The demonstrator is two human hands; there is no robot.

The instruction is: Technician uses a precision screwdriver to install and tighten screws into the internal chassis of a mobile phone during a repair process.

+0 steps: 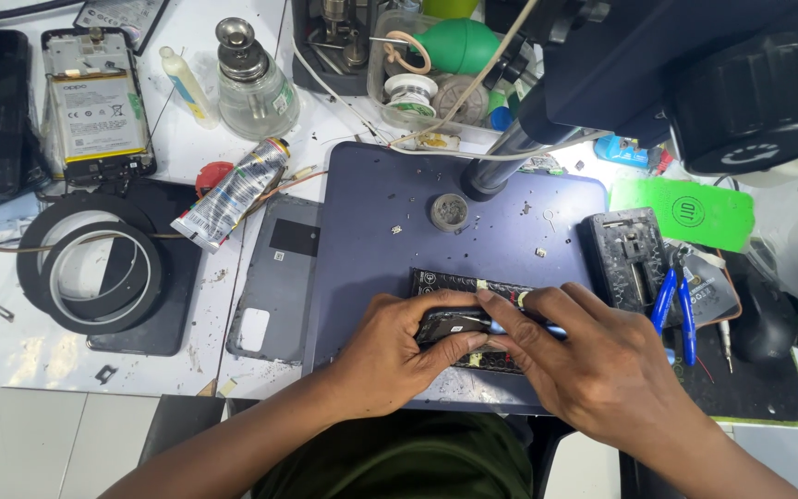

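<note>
Near the blue mat's (371,231) front edge, both hands' fingers (496,310) clamp a small dark part (450,323), pliers (674,310) just right.

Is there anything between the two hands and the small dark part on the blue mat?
Nothing visible: the left hand and right hand already touch the small dark flat part, fingers resting directly on it.

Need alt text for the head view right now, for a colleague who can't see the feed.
Both bare hands, the left hand and right hand, grip a small dark phone part over a dark circuit board on a blue-grey work mat. A grey phone back cover lies left of the mat, blue-handled cutters lie right, and a microscope hangs above.
</note>
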